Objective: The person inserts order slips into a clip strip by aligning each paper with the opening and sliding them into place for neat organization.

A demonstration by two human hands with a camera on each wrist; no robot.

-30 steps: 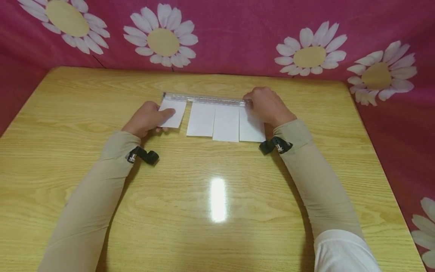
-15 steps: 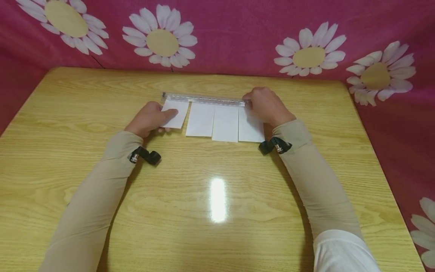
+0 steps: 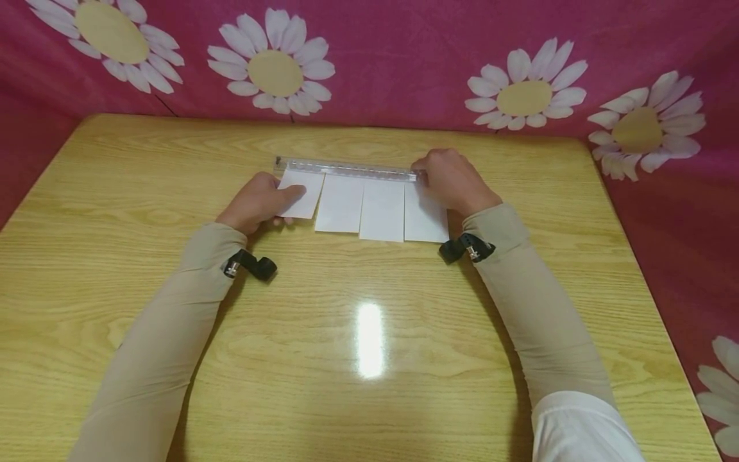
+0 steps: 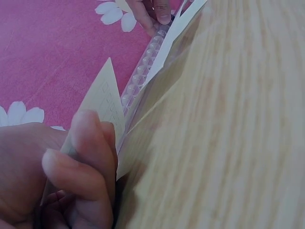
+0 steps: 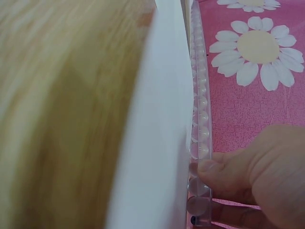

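Note:
In the head view a clear plastic ticket rail (image 3: 358,170) with a row of round beads inside runs left to right near the back of the table. My right hand (image 3: 456,183) pinches its right end, thumb on the beaded strip in the right wrist view. Three white paper slips hang side by side from it: a left one (image 3: 339,204), a middle one (image 3: 382,210) and a right one (image 3: 426,218), partly behind the hand. Between thumb and fingers, my left hand (image 3: 258,200) holds another white slip (image 3: 304,196), its top edge at the rail's left part.
Wood-grain table (image 3: 323,333) lies under both forearms, with a bright light reflection in the middle. A pink cloth (image 3: 392,64) with white daisies hangs behind the table's back edge. Black wrist straps (image 3: 251,264) sit on both sleeves.
My left hand has moved slightly right along the rail with its slip, narrowing the gap to the left hanging slip until their top corners nearly meet. The right hand has stayed at the rail's end.

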